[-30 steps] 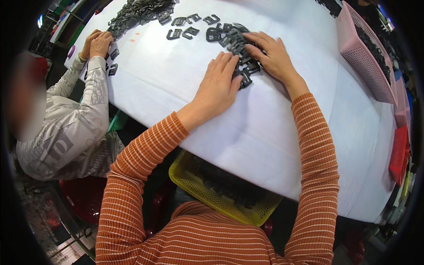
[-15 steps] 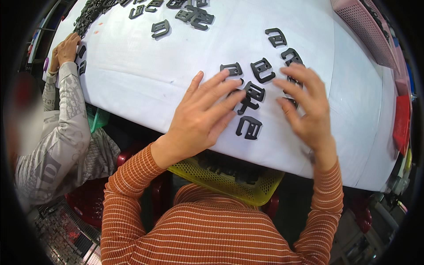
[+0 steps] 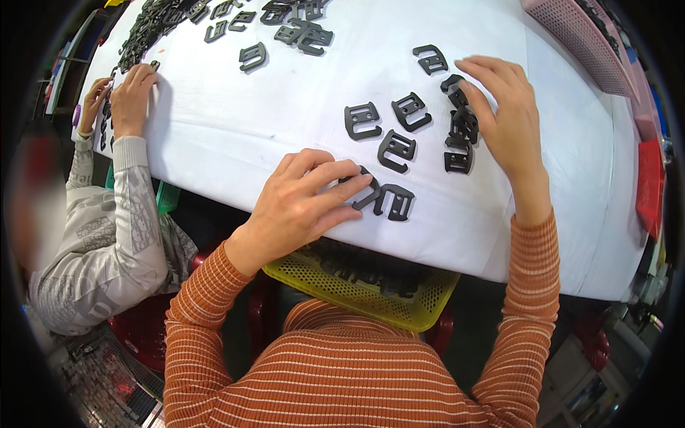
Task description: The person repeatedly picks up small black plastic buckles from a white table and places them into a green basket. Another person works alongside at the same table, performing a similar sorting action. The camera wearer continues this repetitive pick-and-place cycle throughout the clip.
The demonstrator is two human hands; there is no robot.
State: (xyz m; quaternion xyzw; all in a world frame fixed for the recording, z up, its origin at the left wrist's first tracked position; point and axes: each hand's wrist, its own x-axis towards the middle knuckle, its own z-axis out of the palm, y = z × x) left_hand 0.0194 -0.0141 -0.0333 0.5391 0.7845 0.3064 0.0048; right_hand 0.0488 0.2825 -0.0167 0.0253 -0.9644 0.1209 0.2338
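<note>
Black buckle [image 3: 375, 188] was found under the left hand's [image 3: 296, 194] fingertips, the nearer hand; its long axis was partly hidden, and whether it was gripped could not be told. Right hand [image 3: 508, 118] was held open, beside a buckle cluster [image 3: 465, 125] on its left.

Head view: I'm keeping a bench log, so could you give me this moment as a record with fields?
Surface: white table
Left hand: partly covering a black buckle-like piece
Right hand: beside a cluster of black pieces; contact unclear
Between hands: loose black pieces
Upper left: dark heap near a co-worker's hands
Below table edge: yellow basket
Upper right: pink basket
</note>
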